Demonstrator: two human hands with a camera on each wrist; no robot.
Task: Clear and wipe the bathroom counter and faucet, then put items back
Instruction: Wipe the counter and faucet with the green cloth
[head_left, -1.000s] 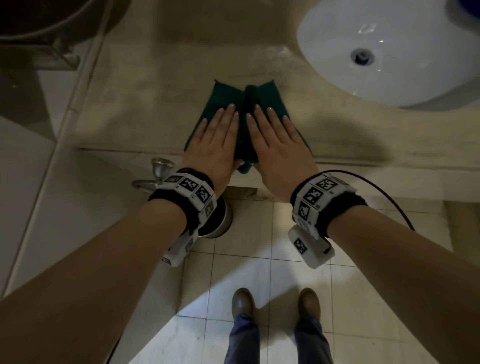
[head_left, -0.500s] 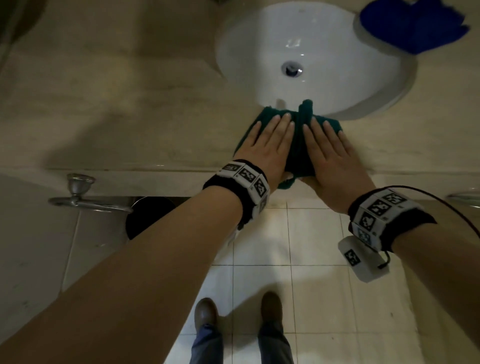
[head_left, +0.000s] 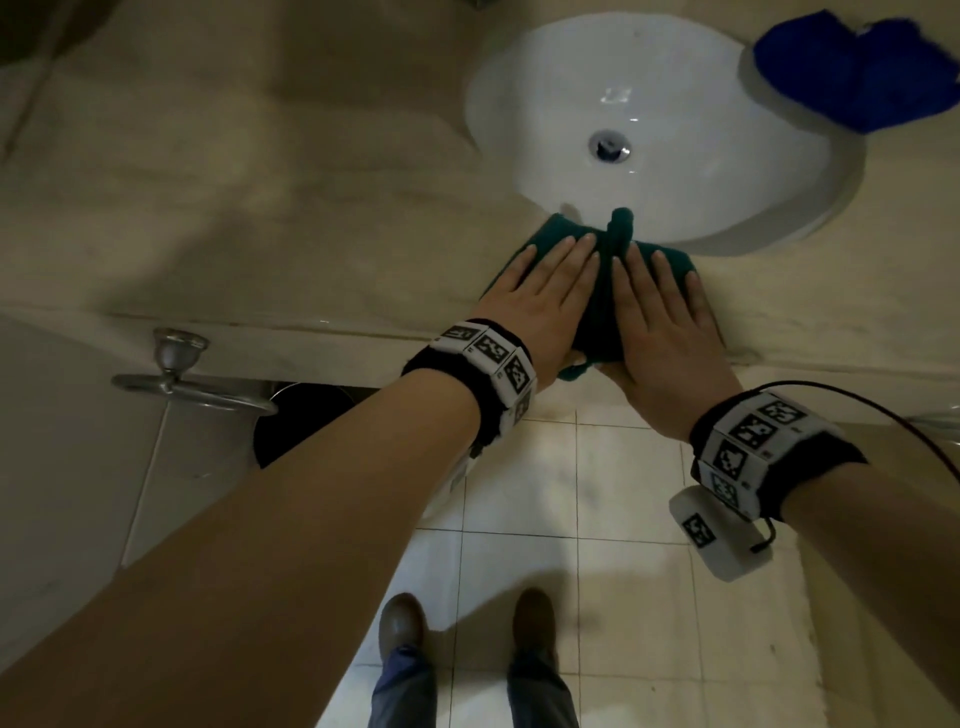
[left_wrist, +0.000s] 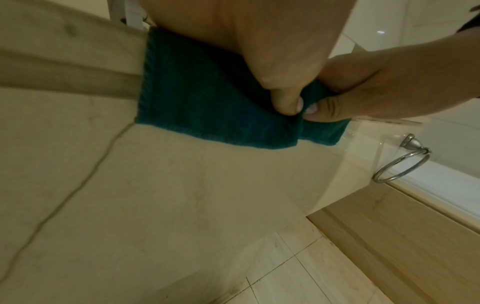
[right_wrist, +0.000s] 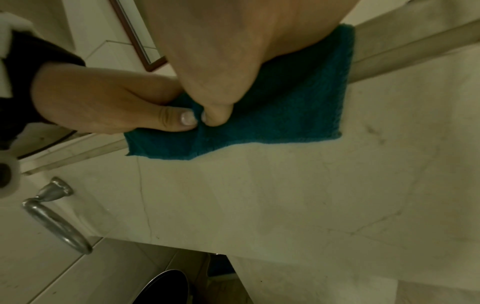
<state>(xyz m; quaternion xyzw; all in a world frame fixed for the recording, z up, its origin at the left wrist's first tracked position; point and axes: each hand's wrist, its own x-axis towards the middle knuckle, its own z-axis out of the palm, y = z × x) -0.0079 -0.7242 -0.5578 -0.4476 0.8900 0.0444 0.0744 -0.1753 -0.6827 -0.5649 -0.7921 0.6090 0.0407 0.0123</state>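
Cleaning cloth (head_left: 597, 312): on desk (head_left: 260, 208) front edge, just before sink basin (head_left: 675, 104); left hand (head_left: 540, 301) and right hand (head_left: 654, 312) side by side on it. Second cloth (head_left: 857, 73): right of basin. Towel ring (head_left: 176, 384): below desk edge, left.

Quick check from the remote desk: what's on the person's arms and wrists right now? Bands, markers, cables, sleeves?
Both forearms are bare, with no sleeves. The left wrist and right wrist each wear a black band ringed with white tiles printed with black square markers. A white camera pod, also marked, hangs under the right wrist, and a thin dark cable loops from that band off to the right.
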